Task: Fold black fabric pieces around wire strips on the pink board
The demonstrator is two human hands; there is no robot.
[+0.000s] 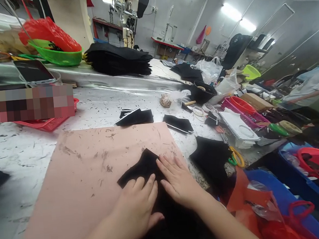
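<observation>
A black fabric piece (142, 165) lies on the pink board (78, 178), near the board's right side. My left hand (139, 203) rests on its lower part, fingers apart and slightly bent, thumb out to the right. Flat on the fabric's right edge and the board is my right hand (177, 177), its fingers stretched out. The fingertips of both hands are close together. Below the hands, more black material hangs toward me, and I cannot tell whether it is joined to the piece. Another black piece (211, 156) lies right of the board.
Small black pieces (137, 117) lie beyond the board. A black stack (117, 58) stands behind, by a green basket (59, 55). Yellow-handled scissors (237, 157), a notebook (238, 125) and a blue bin (283, 198) are right. A red tray (48, 123) is left. A person stands far right.
</observation>
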